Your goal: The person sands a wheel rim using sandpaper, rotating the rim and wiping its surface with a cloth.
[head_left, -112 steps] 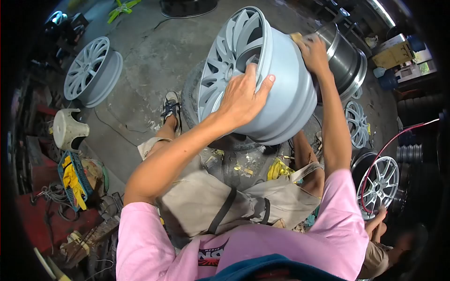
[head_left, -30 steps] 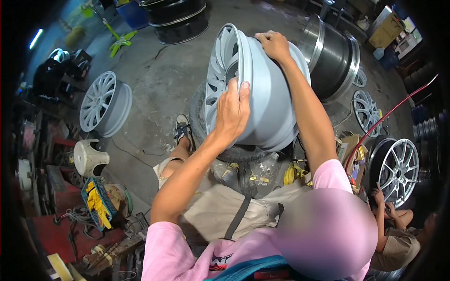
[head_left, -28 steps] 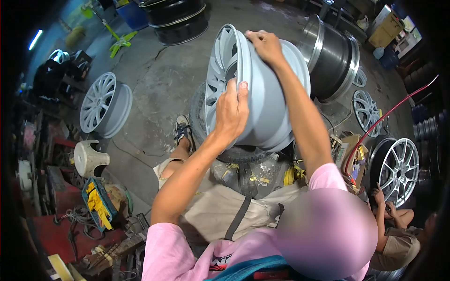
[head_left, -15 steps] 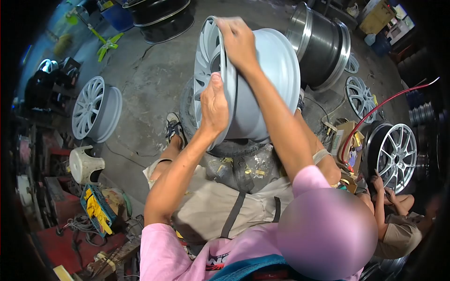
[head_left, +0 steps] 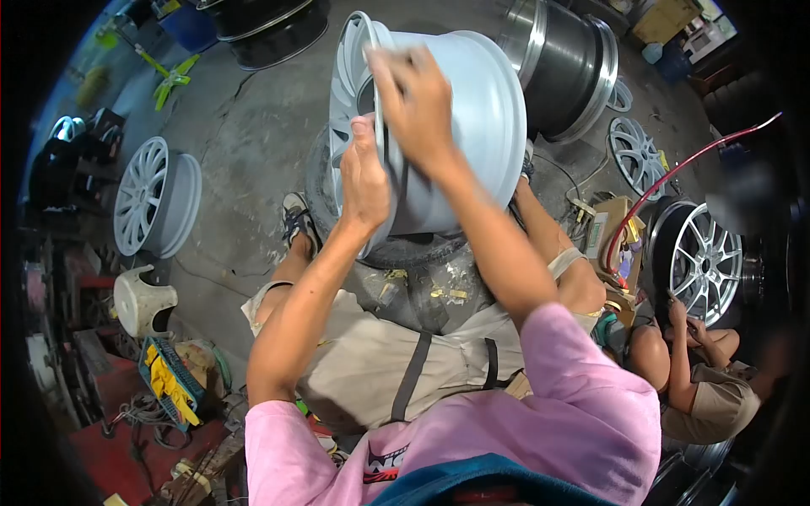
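A light grey wheel rim point(head_left: 481, 110) stands on edge between my knees, its spoked face turned left. It rests over a dark tyre point(head_left: 413, 251) on the floor. My left hand point(head_left: 364, 181) is closed on the near side of the rim's front lip, thumb pointing up. My right hand point(head_left: 413, 105), smeared by motion, is at the lip's upper part with its fingers curled together. Whatever may be under those fingertips is hidden.
Another grey wheel point(head_left: 142, 198) and a white stool point(head_left: 145, 302) stand at left. Behind is a large dark rim point(head_left: 561, 72). At right, a person point(head_left: 704, 379) sits by a silver spoked wheel point(head_left: 707, 266); a red hose point(head_left: 654, 190) arcs nearby.
My right hand has moved down along the rim's lip from its top. My left hand keeps its place on the lip. The whole view has shifted slightly.
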A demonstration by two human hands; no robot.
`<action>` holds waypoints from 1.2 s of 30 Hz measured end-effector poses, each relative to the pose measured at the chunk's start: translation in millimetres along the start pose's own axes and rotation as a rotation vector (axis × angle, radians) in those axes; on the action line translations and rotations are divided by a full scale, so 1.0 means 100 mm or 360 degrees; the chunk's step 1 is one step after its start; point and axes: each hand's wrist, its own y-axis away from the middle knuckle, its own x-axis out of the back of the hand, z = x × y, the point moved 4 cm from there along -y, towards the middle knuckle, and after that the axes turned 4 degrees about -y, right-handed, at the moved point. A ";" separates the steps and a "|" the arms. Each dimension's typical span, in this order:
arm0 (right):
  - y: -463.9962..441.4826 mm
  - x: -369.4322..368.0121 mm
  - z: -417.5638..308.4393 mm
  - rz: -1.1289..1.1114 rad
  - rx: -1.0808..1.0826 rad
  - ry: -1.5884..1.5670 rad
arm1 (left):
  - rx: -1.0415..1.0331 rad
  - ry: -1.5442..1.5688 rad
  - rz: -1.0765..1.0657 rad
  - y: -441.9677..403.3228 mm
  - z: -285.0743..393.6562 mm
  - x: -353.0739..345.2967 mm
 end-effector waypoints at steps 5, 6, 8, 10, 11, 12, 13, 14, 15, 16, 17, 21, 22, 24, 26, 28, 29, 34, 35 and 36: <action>-1.16 -0.58 1.47 -0.0544 -0.0507 0.0358 | 0.0038 -0.0182 -0.0067 -0.01 0.05 0.00; -1.10 -0.56 1.46 -0.0540 -0.0418 0.0263 | 0.0027 -0.0309 -0.0028 -0.03 0.07 0.00; -0.78 -0.27 1.15 -0.0338 -0.0242 0.0103 | 0.0039 -0.0390 -0.0023 -0.01 0.05 -0.03; -0.10 0.02 0.48 -0.0022 -0.0017 -0.0017 | -0.0037 -0.0409 0.0057 0.01 0.01 0.00; 0.29 0.15 0.25 0.0104 0.0109 -0.0064 | -0.0028 -0.0386 0.0034 0.02 0.03 -0.01; 0.67 0.30 0.01 0.0067 0.0196 0.0011 | -0.0017 -0.0344 0.0040 0.03 0.06 -0.02; 0.92 0.45 -0.10 0.0024 0.0286 0.0086 | -0.0006 -0.0300 0.0052 0.04 0.07 -0.02; 1.02 0.58 0.00 0.0020 0.0278 0.0113 | 0.0098 -0.0353 -0.0080 0.03 0.01 0.00; 1.08 0.69 0.11 -0.0029 0.0339 0.0268 | 0.0105 -0.0327 -0.0092 0.03 -0.02 0.00; 1.12 0.81 0.22 -0.0082 0.0384 0.0436 | 0.0107 -0.0378 -0.0132 0.05 0.01 -0.04; 0.93 0.90 0.33 -0.0083 0.0411 0.0485 | 0.0103 -0.0430 -0.0175 0.06 0.02 -0.08; -0.24 0.72 1.18 -0.0223 -0.0240 0.0731 | 0.0027 -0.0543 -0.0046 0.02 0.08 -0.10; -0.41 0.57 1.42 -0.0343 -0.0516 0.0709 | -0.0016 -0.0592 -0.0030 0.02 0.10 -0.10; -0.46 0.19 1.42 -0.0299 -0.0488 0.0661 | 0.0015 -0.0599 -0.0037 0.00 0.05 -0.07; -0.44 -0.02 1.31 -0.0235 -0.0388 0.0546 | 0.0047 -0.0677 -0.0026 -0.01 -0.01 -0.03; 0.04 0.18 0.54 -0.0136 -0.0128 0.0512 | 0.0049 -0.0634 -0.0055 0.02 -0.05 0.01; 0.34 0.25 0.36 0.0076 0.0102 0.0440 | 0.0045 -0.0604 -0.0072 0.04 -0.05 0.01; 1.26 0.93 0.33 -0.0044 0.0477 0.0523 | 0.0089 -0.0527 -0.0133 0.06 -0.01 -0.02; 1.14 1.06 0.42 -0.0039 0.0494 0.0718 | 0.0092 -0.0510 -0.0153 0.07 -0.03 -0.05; 0.99 1.19 0.52 -0.0029 0.0515 0.0911 | 0.0112 -0.0495 -0.0134 0.05 -0.05 -0.06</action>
